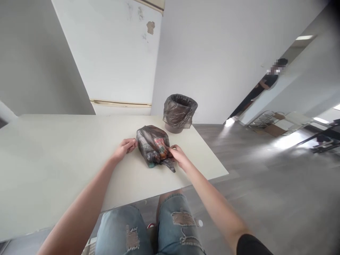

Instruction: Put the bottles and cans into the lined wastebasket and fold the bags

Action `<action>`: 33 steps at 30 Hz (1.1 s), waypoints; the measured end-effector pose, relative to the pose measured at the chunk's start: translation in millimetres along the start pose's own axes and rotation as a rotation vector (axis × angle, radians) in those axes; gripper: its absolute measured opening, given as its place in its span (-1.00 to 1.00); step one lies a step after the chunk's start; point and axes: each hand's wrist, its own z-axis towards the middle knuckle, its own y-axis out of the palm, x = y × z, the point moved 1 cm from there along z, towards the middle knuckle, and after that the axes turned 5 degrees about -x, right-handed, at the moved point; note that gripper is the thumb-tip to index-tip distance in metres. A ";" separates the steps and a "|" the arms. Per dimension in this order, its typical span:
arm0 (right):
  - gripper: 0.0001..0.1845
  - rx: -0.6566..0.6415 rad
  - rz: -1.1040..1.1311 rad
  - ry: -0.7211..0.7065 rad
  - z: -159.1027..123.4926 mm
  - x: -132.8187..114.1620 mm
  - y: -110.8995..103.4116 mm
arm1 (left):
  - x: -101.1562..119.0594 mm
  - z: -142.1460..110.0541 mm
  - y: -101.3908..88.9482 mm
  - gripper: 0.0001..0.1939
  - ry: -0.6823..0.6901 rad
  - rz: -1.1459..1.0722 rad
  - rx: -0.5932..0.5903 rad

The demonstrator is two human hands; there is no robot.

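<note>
On the left, the pale bench runs back toward a scuffed white panel, giving the load a flat surface to rest on within easy reach of both arms. The left hand comes in at the near side of the load with its fingers curled against the edge; whether that grip has plastic pinched in it or merely rests there, I cannot tell. Next comes the dark, see-through plastic bag, which lies slumped on the bench between the two hands, bulging with contents; a red-and-orange packet shows through its film, and a loose twisted end trails toward the seated person's ripped jeans. The right hand has its grip closed on gathered plastic at the right side, so the hands flank the bag, probably to steady its soft shape. Just behind, near the bench's far right corner, a small bin stands upright, its dark liner turned down over the rim, likely so the mouth stays open. Farther right, a person in dark clothing stands well apart.
</note>
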 end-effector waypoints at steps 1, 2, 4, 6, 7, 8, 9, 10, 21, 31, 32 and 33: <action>-0.64 -0.031 0.016 -0.023 15.5 -7.4 15.6 | -0.1 1.3 -1.4 -0.57 0.027 -0.007 0.064; -0.61 -0.059 0.033 -0.048 30.4 -15.2 29.7 | -0.3 2.6 -3.5 -0.58 0.058 -0.011 0.139; -0.60 -0.099 0.069 -0.097 56.9 -30.2 52.5 | -1.3 4.7 -8.9 -0.61 0.116 -0.006 0.301; -0.64 -0.120 0.093 -0.158 76.6 -41.6 68.2 | -3.1 5.9 -14.1 -0.65 0.151 0.017 0.436; -0.66 -0.132 0.099 -0.194 83.4 -45.5 73.5 | -4.1 6.1 -15.9 -0.67 0.161 0.033 0.486; -0.67 -0.146 0.101 -0.234 88.2 -47.9 77.3 | -5.0 6.0 -17.1 -0.69 0.170 0.050 0.526; -0.69 -0.161 0.102 -0.279 91.0 -49.2 79.4 | -5.6 5.6 -17.6 -0.72 0.182 0.068 0.560; -0.69 -0.172 0.105 -0.322 92.1 -49.5 80.1 | -5.8 4.7 -17.5 -0.74 0.197 0.084 0.590; -0.77 -0.194 0.040 -0.809 93.4 -47.8 60.0 | 3.9 -2.0 -4.0 -0.77 0.354 0.350 0.458; -0.76 -0.260 0.114 -0.926 104.1 -42.4 67.9 | -3.7 0.2 -12.6 -0.70 0.483 0.734 0.222; -0.75 -0.252 0.128 -0.932 105.7 -41.7 67.7 | -6.4 0.9 -13.7 -0.76 0.497 0.719 0.210; -0.75 -0.243 0.133 -0.937 107.1 -41.1 67.5 | -9.0 1.7 -14.4 -0.78 0.507 0.713 0.198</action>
